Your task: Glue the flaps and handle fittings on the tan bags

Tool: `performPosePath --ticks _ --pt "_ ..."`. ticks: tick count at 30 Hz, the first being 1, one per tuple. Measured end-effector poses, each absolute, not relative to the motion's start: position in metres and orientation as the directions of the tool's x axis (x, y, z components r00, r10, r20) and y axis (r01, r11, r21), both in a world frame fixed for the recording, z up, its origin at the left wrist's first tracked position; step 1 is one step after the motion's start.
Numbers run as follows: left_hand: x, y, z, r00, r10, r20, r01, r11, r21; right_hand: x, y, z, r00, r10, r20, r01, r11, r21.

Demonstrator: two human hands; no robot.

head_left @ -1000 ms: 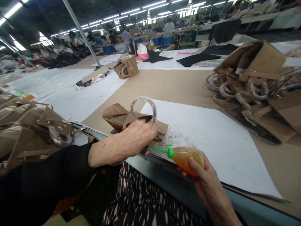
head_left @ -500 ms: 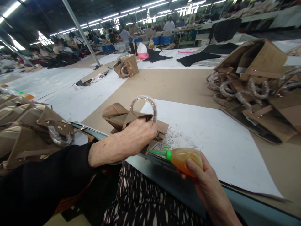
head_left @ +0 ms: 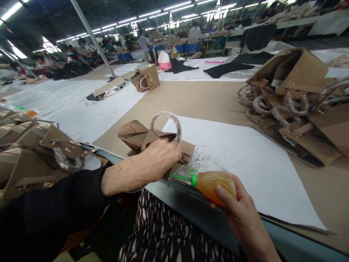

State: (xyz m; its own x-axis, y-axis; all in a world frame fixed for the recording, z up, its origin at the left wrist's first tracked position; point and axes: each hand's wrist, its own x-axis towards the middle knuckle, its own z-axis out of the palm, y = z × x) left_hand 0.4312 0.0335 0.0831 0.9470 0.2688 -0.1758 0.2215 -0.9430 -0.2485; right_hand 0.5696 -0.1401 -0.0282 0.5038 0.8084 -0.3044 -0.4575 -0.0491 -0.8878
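Observation:
A brown handbag (head_left: 133,133) lies at the table's near edge, its plastic-wrapped handle (head_left: 165,115) arching up. My left hand (head_left: 160,158) is closed on the bag near the foot of that handle; its fingertips are hidden behind the hand. In my right hand (head_left: 234,203) is a squeeze bottle (head_left: 215,183) of amber liquid, held on its side with thumb and fingers wrapped round it. The bottle's green nozzle (head_left: 181,177) points left, its tip at the lower edge of the bag, just below my left hand. Whether liquid comes out I cannot tell.
Brown handbags (head_left: 29,153) are stacked at the left, and another pile (head_left: 297,105) stands at the right. A white sheet (head_left: 245,156) covers part of the tabletop. Farther back stand a single bag (head_left: 145,78) and black pieces (head_left: 229,70). Several people work in the background.
Hardly anything differs: the view has shifted very slightly. Both hands keep their hold, and the nozzle tip stays at the bag's lower edge.

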Motion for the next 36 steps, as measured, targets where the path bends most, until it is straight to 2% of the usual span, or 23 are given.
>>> performPosePath --ticks 4,9,16,21,24,28,36 --pt "0.432 0.033 0.084 0.941 0.273 -0.199 0.219 -0.941 -0.258 0.572 -0.146 -0.034 0.493 0.826 -0.274 -0.388 -0.073 -0.919" --pt "0.435 0.032 0.090 0.931 0.284 -0.230 0.225 -0.941 -0.253 0.578 -0.145 -0.038 0.576 0.798 -0.176 -0.185 -0.083 -0.979" --pt "0.438 0.034 0.094 0.929 0.282 -0.241 0.228 -0.946 -0.228 0.590 -0.134 -0.049 0.605 0.791 -0.086 0.060 -0.153 -0.986" --pt "0.432 0.046 0.086 0.963 0.235 -0.131 0.208 -0.960 -0.189 0.597 -0.125 -0.054 0.589 0.802 0.104 0.308 -0.103 -0.946" --pt "0.432 0.057 0.086 0.979 0.195 -0.061 0.183 -0.971 -0.156 0.599 -0.121 -0.056 0.496 0.820 0.284 0.482 0.012 -0.876" --pt "0.444 0.069 0.099 0.964 0.233 -0.125 0.217 -0.967 -0.131 0.600 -0.119 -0.061 0.315 0.829 0.462 0.673 0.149 -0.725" --pt "0.467 0.091 0.099 0.964 0.230 -0.137 0.210 -0.967 -0.144 0.609 -0.117 -0.073 0.115 0.825 0.554 0.898 0.153 -0.414"
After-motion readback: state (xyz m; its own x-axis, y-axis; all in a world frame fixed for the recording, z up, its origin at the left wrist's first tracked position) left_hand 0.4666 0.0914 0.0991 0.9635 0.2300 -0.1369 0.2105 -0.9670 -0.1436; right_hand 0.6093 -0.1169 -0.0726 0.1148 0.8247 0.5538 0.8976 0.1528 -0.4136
